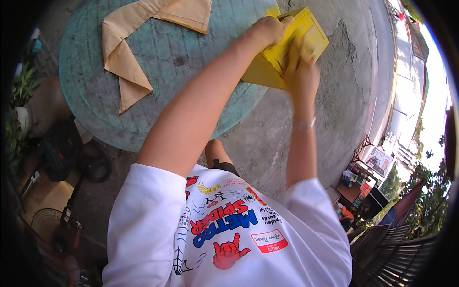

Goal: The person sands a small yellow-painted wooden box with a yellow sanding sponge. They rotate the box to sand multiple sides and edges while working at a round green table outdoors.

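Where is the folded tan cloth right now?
In the head view, the tan cloth lies at upper left on the round teal table, to the left of the yellow box.

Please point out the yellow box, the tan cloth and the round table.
Yellow box point(266, 72): head view, lower side face.
Tan cloth point(114, 45): head view, folded left stretch.
Round table point(174, 67): head view, bare tabletop.

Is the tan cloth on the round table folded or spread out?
Folded: the tan cloth lies on the round table as a narrow band, bent at angles, with creased sections overlapping.
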The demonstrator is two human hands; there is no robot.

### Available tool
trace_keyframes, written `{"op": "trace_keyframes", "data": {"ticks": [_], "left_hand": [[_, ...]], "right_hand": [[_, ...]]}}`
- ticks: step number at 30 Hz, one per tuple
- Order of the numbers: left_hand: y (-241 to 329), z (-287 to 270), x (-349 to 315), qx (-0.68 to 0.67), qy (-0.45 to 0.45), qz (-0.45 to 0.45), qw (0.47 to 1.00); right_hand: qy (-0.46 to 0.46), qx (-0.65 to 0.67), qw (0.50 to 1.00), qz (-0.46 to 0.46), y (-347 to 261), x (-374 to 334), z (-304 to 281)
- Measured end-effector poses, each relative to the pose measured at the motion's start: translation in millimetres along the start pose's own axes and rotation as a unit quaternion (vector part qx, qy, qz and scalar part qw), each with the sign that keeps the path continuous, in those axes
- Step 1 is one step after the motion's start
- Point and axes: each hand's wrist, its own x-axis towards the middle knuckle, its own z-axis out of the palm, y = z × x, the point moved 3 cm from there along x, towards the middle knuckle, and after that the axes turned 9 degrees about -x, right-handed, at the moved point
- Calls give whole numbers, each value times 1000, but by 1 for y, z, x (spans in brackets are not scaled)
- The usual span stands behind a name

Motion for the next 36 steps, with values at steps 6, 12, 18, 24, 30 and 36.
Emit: {"op": "trace_keyframes", "data": {"ticks": [6,12,18,24,30,36], "left_hand": [[0,4,1,20,-3,6,1000],[11,6,-4,19,-27,24,999],[4,-8,-1,11,-36,-33,999],[-1,11,-1,-3,0,51,999],[-14,-8,13,22,-3,-14,1000],[-2,19,6,30,-29,36,998]], "right_hand": [[46,-20,999,-5,4,5,8],[8,-77,997,12,7,-3,-1],[66,-26,996,-52,-53,-73,-8],[-135,-17,980,146,47,65,-2],[97,-28,989,-110,-45,-76,-2],[-127,-89,985,81,57,67,4]]}}
